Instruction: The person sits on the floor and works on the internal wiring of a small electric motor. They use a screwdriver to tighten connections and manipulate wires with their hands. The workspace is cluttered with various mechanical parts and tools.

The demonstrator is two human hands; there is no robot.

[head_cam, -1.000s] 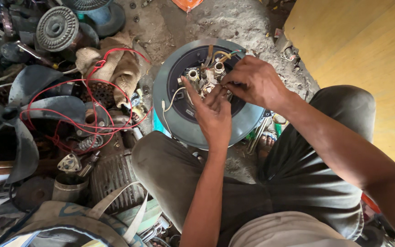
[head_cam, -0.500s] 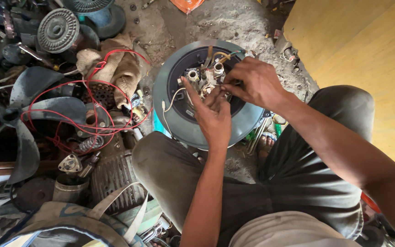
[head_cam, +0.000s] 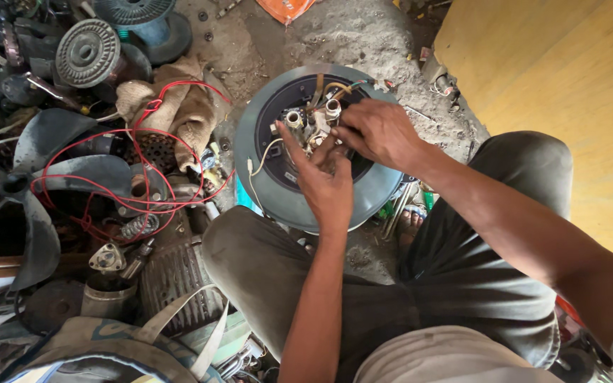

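Head view: a round grey appliance base (head_cam: pixel 278 191) lies on the dirt floor between the person's knees. The left hand (head_cam: pixel 328 181) rests on its wiring (head_cam: pixel 310 124), fingers spread and apart; the right hand (head_cam: pixel 381 131) pinches together on a wire there. A hard tug could probably snap a thin lead. An orange packet (head_cam: pixel 289 8) lies at the top edge; red wire (head_cam: pixel 143 170) loops over scrap at left.

This looks like a repair workshop: a dusty floor (head_cam: pixel 363 35) heaped with fan blades (head_cam: pixel 44 177), red wire (head_cam: pixel 143 163) and motor parts (head_cam: pixel 86 51).
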